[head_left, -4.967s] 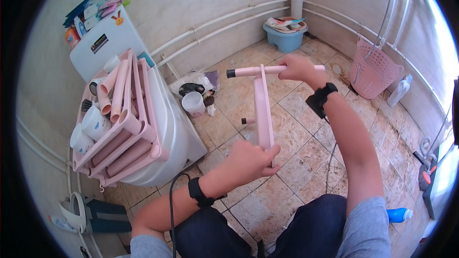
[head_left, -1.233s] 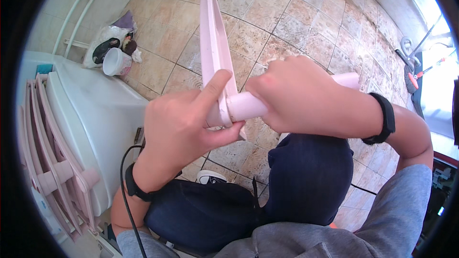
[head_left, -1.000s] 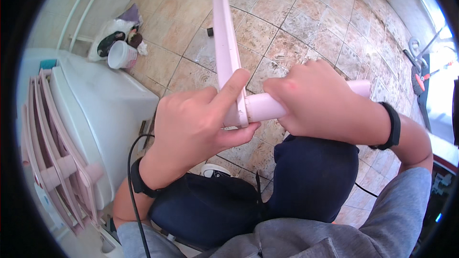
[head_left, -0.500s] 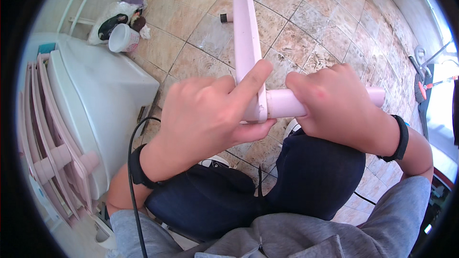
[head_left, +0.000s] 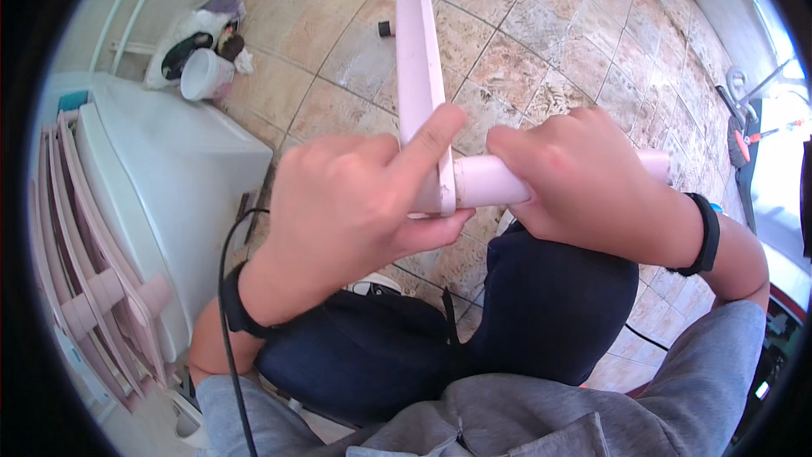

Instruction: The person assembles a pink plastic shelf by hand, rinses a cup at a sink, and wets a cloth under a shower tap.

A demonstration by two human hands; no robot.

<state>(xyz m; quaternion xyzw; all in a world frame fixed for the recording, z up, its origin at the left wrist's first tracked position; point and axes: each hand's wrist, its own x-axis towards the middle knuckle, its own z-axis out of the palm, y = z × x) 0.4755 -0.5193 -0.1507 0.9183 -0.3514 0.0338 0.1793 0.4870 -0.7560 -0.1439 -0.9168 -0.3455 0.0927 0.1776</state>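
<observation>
A pale pink tube [head_left: 489, 182] lies crosswise at the centre of the frame, joined at its left end to a long pink slat [head_left: 416, 59] that runs away toward the upper edge. The left hand [head_left: 351, 203] wraps the joint from the left, fingers curled shut around it, the index finger stretched up along the slat and the thumb pressed beneath the tube. The right hand [head_left: 584, 186] closes over the tube from the right, knuckles up, fingers folded tight around it, with the tube's far end sticking out past the hand. Both wrists wear black bands and the forearms come up from the lower edge over dark trousers [head_left: 507, 322]. At the left stands a white box [head_left: 169, 186] with more pink parts [head_left: 85, 288] stacked against it. A white tub [head_left: 205, 76] sits on the tiled floor [head_left: 541, 42] at the upper left.
</observation>
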